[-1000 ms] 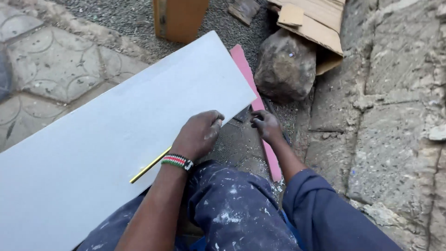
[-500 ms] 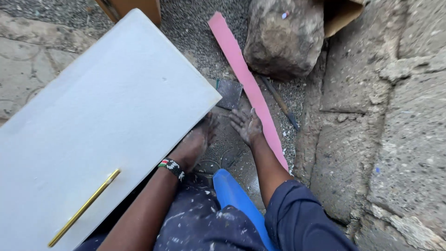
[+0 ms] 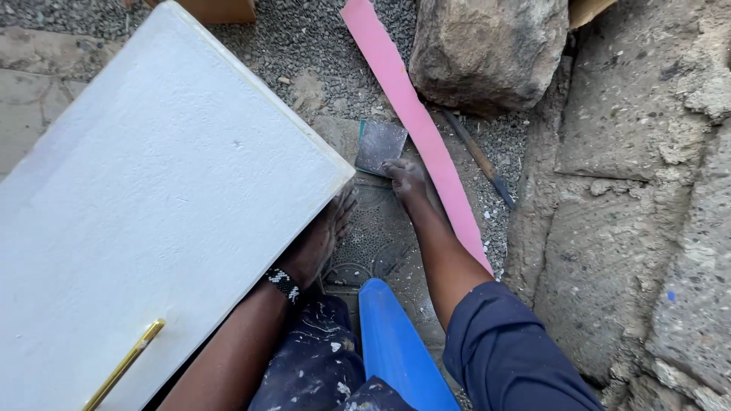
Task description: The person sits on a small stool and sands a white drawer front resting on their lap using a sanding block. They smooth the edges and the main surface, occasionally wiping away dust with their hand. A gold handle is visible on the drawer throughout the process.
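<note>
Matt, finely textured white board (image 3: 152,205) w/ shiny gold metal strip (image 3: 124,364); rough grey sandpaper square (image 3: 381,146); smooth pink strip (image 3: 415,114).

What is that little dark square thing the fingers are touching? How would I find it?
Start at the big grey rock and follow the pink strip down. Left of it, on the ground, lies the small dark square piece, flat with a greenish edge, at the right hand's fingertips.

Sunlit gravel ground (image 3: 304,38), rough stone wall (image 3: 640,213), perhaps plastered.
</note>
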